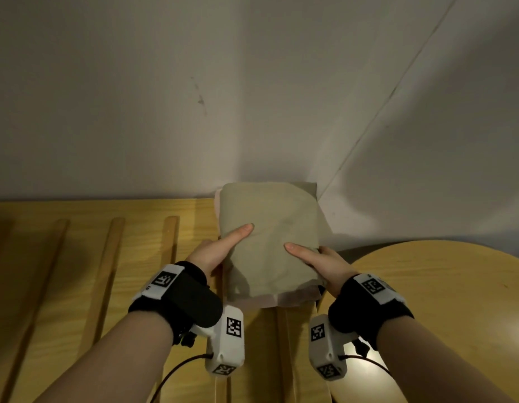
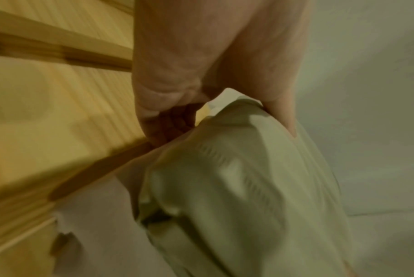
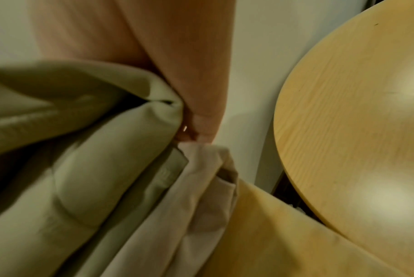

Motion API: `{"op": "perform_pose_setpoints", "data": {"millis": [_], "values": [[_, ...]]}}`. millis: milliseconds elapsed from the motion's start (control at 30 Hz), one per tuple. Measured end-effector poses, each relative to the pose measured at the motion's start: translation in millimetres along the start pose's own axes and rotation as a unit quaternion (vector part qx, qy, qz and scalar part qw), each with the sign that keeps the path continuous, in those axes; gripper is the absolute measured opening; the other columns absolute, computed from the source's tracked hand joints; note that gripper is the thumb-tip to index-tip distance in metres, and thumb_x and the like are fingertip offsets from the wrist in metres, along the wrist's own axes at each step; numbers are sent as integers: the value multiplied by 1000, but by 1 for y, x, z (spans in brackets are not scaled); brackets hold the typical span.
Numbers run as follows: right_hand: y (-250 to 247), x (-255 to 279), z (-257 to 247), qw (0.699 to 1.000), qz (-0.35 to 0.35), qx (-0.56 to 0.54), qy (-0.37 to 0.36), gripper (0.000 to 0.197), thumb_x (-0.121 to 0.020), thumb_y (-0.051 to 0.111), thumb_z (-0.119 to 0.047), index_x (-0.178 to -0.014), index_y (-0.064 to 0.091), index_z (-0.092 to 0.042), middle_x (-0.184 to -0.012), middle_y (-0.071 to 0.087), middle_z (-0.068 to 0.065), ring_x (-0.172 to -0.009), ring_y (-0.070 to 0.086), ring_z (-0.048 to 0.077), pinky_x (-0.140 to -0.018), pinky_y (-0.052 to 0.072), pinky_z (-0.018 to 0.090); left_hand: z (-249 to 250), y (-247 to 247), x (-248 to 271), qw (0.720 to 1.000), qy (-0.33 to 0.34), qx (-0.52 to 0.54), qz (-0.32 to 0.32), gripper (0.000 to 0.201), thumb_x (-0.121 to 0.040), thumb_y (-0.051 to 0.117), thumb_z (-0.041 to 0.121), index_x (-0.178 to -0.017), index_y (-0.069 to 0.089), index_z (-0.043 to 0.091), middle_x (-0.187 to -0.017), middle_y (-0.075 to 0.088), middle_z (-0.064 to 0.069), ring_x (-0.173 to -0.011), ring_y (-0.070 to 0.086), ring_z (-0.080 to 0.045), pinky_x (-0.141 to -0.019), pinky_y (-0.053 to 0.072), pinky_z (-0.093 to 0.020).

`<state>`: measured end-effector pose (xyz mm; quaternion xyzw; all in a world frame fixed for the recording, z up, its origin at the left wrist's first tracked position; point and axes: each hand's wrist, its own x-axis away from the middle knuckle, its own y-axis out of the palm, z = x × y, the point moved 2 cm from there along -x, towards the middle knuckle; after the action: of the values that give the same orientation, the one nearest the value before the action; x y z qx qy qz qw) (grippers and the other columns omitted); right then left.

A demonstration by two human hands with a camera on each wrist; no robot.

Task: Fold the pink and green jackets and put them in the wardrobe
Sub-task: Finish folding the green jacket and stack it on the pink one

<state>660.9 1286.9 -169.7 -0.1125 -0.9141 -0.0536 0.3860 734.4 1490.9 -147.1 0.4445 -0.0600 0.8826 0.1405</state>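
**Folded jackets held as one stack over slatted wood**

Green jacket (image 1: 271,237) folded into a compact bundle, lying on top of the pink jacket (image 1: 284,299). Pink fabric visible only as a thin edge along the near and left sides of the stack in the head view; seen as pale layers under the green in the right wrist view (image 3: 201,187).

Left hand (image 1: 216,251) gripping the stack's left edge, thumb laid flat on the green top, fingers curled underneath (image 2: 163,105). Right hand (image 1: 319,261) gripping the right edge likewise, thumb on top, fingers under the bundle. Both hands closed on the stack; both wrist views blurred.

Stack positioned above a slatted wooden surface (image 1: 113,257), far end close against the white wall (image 1: 252,97) near a corner. Whether the stack rests on the wood or is carried clear of it cannot be told.

Round wooden worktop (image 1: 441,301) just to the right of the stack, apart from it; a dark gap between it and the slatted wood in the right wrist view (image 3: 293,196). Black wrist straps with white marker-tagged camera units on both forearms
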Motion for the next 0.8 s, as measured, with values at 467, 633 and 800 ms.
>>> {"op": "perform_pose_setpoints", "data": {"millis": [467, 633, 800], "values": [[5, 7, 3, 994, -31, -102, -9, 89, -54, 82, -31, -134, 43, -20, -114, 67, 5, -95, 68, 21, -68, 55, 27, -1, -1, 0, 994, -19, 77, -80, 71, -50, 82, 45, -114, 64, 19, -107, 71, -4, -105, 63, -22, -86, 47, -34], [8, 17, 5, 994, -43, -104, -1, 81, -57, 79, -31, -131, 48, -18, -111, 69, 7, -95, 69, 24, -71, 55, 31, -12, -7, 4, 992, -40, 77, -97, 75, -50, 82, 48, -116, 61, 19, -109, 70, -5, -104, 64, -22, -79, 50, -35], [12, 37, 3, 996, -55, -70, -15, 64, -61, 76, -31, -121, 56, -20, -95, 74, 2, -81, 71, 18, -56, 55, 25, -19, -8, 20, 987, -49, 92, -123, 60, -59, 79, 45, -110, 60, 20, -95, 74, -2, -93, 68, -20, -70, 51, -33]]}}
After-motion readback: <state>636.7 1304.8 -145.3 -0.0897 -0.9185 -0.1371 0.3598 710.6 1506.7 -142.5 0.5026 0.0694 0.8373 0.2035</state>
